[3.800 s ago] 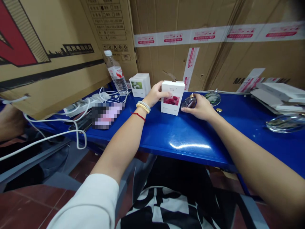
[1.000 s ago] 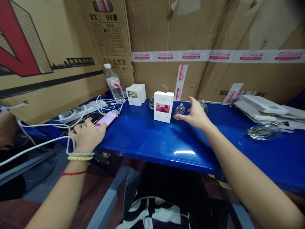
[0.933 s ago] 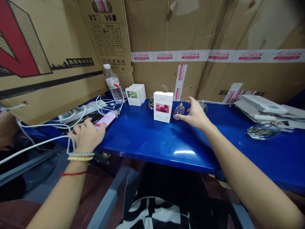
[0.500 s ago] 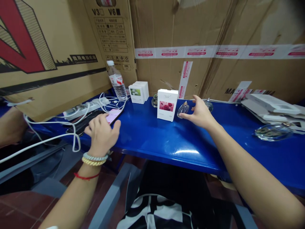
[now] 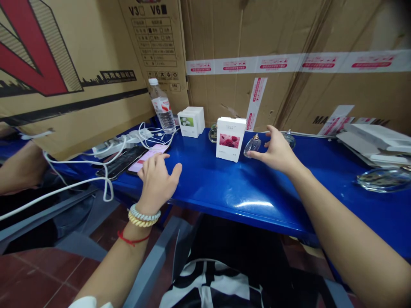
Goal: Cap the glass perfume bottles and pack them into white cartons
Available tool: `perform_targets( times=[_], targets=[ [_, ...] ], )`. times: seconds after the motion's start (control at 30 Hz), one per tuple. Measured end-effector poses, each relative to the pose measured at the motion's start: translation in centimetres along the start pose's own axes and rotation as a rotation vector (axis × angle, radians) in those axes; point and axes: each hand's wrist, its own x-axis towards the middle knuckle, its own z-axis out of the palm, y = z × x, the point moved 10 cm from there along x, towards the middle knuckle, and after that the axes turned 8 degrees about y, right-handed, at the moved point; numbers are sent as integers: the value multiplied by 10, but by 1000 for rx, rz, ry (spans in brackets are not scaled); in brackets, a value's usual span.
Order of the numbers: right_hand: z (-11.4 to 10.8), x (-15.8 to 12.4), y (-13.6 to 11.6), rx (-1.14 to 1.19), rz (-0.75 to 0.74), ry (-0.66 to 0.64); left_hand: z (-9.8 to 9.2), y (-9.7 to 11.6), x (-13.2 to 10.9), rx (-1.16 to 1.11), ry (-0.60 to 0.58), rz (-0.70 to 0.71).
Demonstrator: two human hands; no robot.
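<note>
My left hand (image 5: 159,179) is open, thumb spread wide. Its fingertips lie over the near edge of a phone (image 5: 146,158) with a lit pink screen. My right hand (image 5: 278,149) reaches across the table with thumb and fingers apart. At its thumb tip stands a small clear glass perfume bottle (image 5: 253,145) with a gold neck; whether the thumb touches it I cannot tell. Just left of that bottle, a white box (image 5: 230,140) with a picture of red roses stands upright. Another glass bottle (image 5: 290,139) is partly hidden behind my right hand.
White boxes (image 5: 192,122) and a water bottle (image 5: 162,105) stand at the back left. White cables run over a power strip (image 5: 117,144) and a dark phone (image 5: 120,162). Flattened white cartons (image 5: 379,143) and a glass dish (image 5: 383,179) lie right. Another person's arm (image 5: 24,164) shows left.
My left hand has shifted right and down, uncovering more of the lit phone. My right hand stays beside the perfume bottle. The whole view has turned slightly.
</note>
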Motion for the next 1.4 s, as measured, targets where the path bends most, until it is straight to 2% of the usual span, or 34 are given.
perform_targets(
  times=[0.07, 0.13, 0.3, 0.47, 0.57, 0.63, 0.77, 0.97, 1.1, 1.23, 1.4],
  targets=[
    [1, 0, 0, -3, -1, -7, 0, 7, -3, -53, -13, 51],
    [2, -1, 0, -8, -2, -15, -1, 23, -4, -126, -23, 137],
    [3, -2, 0, -14, -3, -18, 5, 86, 3, -311, -52, 328],
    [4, -2, 1, -7, -21, -10, 3, 153, 30, -585, 86, 499],
    [5, -2, 2, -7, -17, -18, 0, 181, 49, -748, 198, 567],
    [5, -2, 0, -13, -20, -22, 3, 192, 60, -810, 249, 584],
    [4, -3, -2, -25, -10, -30, 16, 193, 70, -871, 293, 572],
    [8, -3, -1, -27, -17, -43, 29, 167, 72, -916, 299, 567],
    [11, -3, 0, -29, -13, -49, 43, 155, 80, -953, 270, 513],
    [12, -3, -1, -11, 19, -75, 59, 154, 84, -973, 212, 474],
    [-3, -1, -4, 11, 53, -67, 61, 151, 87, -1008, 213, 412]
  ],
)
